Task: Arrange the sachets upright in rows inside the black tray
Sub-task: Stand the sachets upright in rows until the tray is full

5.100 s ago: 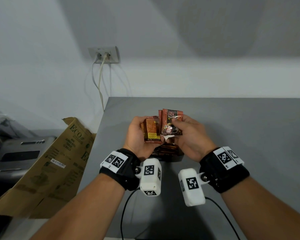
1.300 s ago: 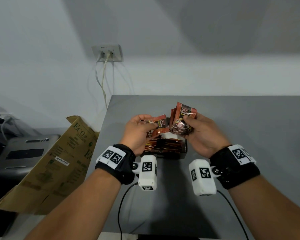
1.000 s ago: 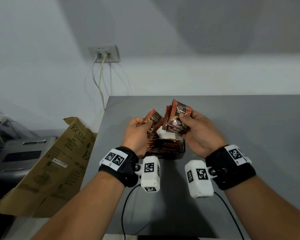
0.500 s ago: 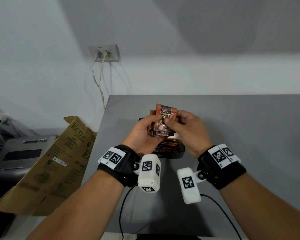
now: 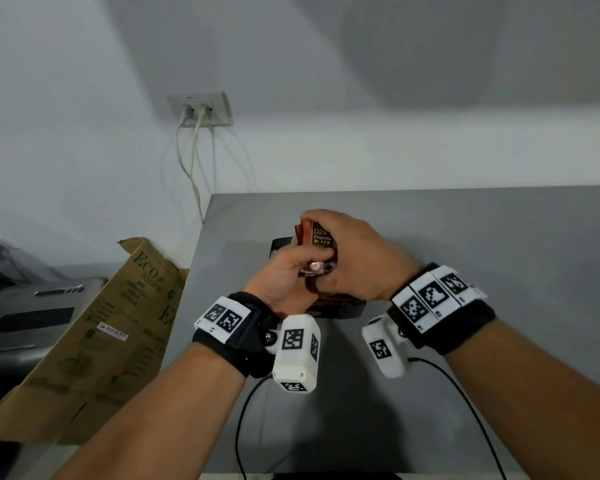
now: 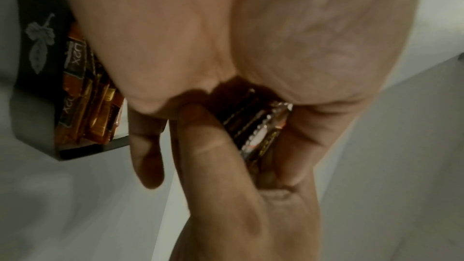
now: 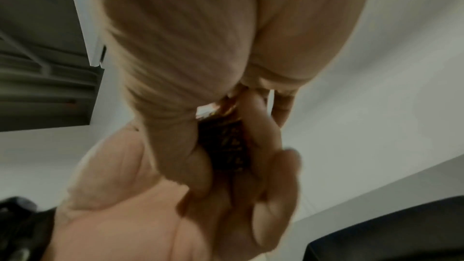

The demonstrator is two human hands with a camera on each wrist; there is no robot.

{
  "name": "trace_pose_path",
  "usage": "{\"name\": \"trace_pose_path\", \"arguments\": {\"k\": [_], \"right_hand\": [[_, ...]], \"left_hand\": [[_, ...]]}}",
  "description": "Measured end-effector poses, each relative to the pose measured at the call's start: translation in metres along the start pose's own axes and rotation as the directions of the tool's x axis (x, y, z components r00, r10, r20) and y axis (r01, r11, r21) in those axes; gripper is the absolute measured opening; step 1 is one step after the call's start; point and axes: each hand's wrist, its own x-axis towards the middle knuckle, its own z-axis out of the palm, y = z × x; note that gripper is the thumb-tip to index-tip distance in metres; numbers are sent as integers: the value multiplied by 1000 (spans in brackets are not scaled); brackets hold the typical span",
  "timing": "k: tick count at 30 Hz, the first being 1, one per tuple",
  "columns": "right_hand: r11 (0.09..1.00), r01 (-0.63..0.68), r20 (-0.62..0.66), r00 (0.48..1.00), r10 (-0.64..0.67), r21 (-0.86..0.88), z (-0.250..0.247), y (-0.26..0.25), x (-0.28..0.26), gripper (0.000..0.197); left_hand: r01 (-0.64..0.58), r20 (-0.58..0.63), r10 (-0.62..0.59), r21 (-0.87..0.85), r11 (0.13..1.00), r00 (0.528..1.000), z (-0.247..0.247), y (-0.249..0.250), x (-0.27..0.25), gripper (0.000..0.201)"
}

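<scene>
A stack of brown and red sachets (image 5: 321,239) stands upright between my two hands, just above the black tray (image 5: 349,310). My left hand (image 5: 291,271) grips the stack's lower left side. My right hand (image 5: 350,252) curls over its top and right side. In the left wrist view the stack's foil edges (image 6: 258,130) show between the fingers, and several more sachets (image 6: 83,96) stand in the tray (image 6: 37,62), which has a leaf print. The right wrist view shows the dark stack (image 7: 226,142) squeezed between both hands, blurred.
The tray sits near the left edge of a grey table (image 5: 465,254). A brown cardboard box (image 5: 111,323) leans beside the table on the left, by a grey machine (image 5: 25,313). Two cables (image 5: 465,410) trail from my wrist cameras across the near table.
A second ago each hand held its own bunch of sachets apart. They have come together into one stack, and my right hand has turned palm-down over it, lower toward the tray.
</scene>
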Motion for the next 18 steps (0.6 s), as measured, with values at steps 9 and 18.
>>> {"name": "trace_pose_path", "arguments": {"k": [9, 18], "right_hand": [[997, 31, -11, 999, -30, 70, 6, -7, 9, 80], [1000, 19, -35, 999, -19, 22, 21, -7, 13, 76]], "left_hand": [[-66, -4, 66, 30, 997, 998, -10, 9, -1, 33], [-24, -44, 27, 80, 997, 999, -19, 15, 1, 27]]}}
